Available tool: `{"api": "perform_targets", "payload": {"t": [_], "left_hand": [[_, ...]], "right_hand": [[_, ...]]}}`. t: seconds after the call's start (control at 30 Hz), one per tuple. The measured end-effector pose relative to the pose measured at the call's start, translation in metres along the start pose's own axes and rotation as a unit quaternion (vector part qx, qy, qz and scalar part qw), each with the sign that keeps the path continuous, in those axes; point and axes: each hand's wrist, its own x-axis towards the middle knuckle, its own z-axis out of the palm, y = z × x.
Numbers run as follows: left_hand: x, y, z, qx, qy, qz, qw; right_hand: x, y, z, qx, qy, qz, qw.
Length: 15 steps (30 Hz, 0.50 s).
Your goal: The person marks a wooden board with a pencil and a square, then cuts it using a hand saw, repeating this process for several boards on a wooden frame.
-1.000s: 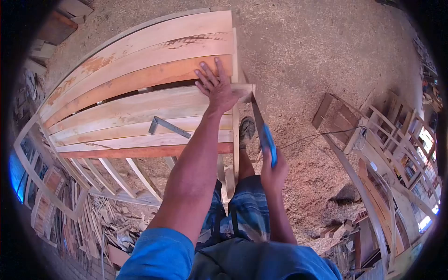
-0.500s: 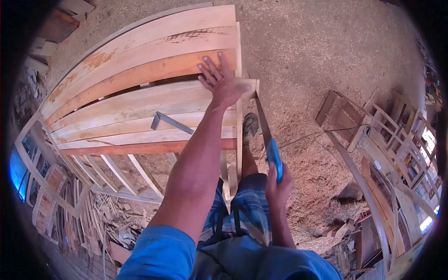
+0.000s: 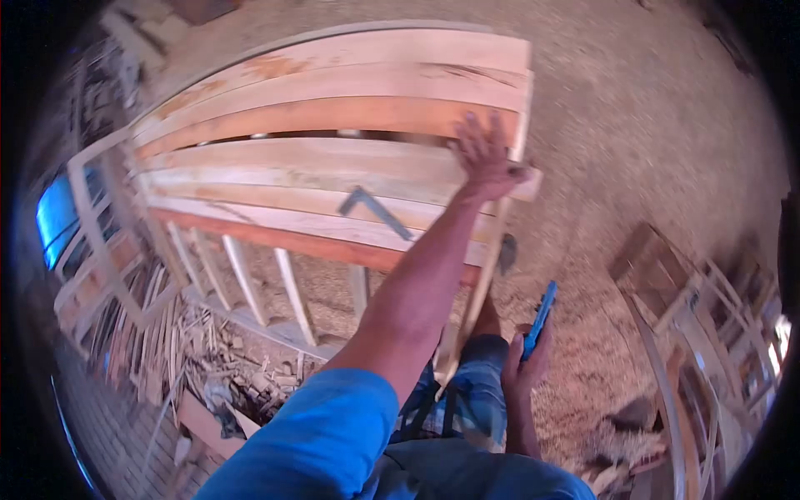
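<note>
While the left hand (image 3: 487, 158) lies open and flat, fingers spread, on the pale overhanging wooden plank (image 3: 392, 171) at one o'clock, it grasps nothing and seemingly pins the plank to the slatted timber frame (image 3: 250, 242). Right hand (image 3: 525, 367), five o'clock: closed round a blue-handled hand tool (image 3: 542, 312), held low, clear of the wood; blade blurred. Grey metal try square (image 3: 375, 210): resting on the planks, eight o'clock of the left hand.

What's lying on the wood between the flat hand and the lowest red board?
A grey metal square lies on the pale planks there, seen in the head view.
</note>
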Motion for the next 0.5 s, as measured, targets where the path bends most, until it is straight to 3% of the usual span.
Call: {"api": "perform_targets", "payload": {"t": [0.07,0.17,0.23,0.33,0.43,0.5], "left_hand": [[-0.005,-0.001,-0.029,-0.08,-0.045,0.003,0.996],[-0.038,-0.059,-0.098,-0.331,0.166,0.103,0.923],[-0.076,-0.101,-0.156,-0.441,0.315,0.065,0.838],[-0.11,-0.183,-0.199,-0.265,0.471,-0.084,0.837],[-0.097,-0.273,-0.183,-0.183,0.474,-0.148,0.848],[-0.072,-0.315,-0.168,-0.289,0.455,-0.22,0.813]], "right_hand": [[0.001,0.022,0.017,-0.035,-0.037,-0.085,0.995],[0.011,0.066,0.058,-0.108,-0.109,-0.247,0.957],[0.029,0.072,0.082,-0.161,-0.212,-0.342,0.901],[0.056,0.059,0.127,-0.194,-0.263,-0.459,0.826],[0.074,0.044,0.176,-0.214,-0.289,-0.506,0.784],[0.079,0.04,0.192,-0.242,-0.29,-0.505,0.776]]}}
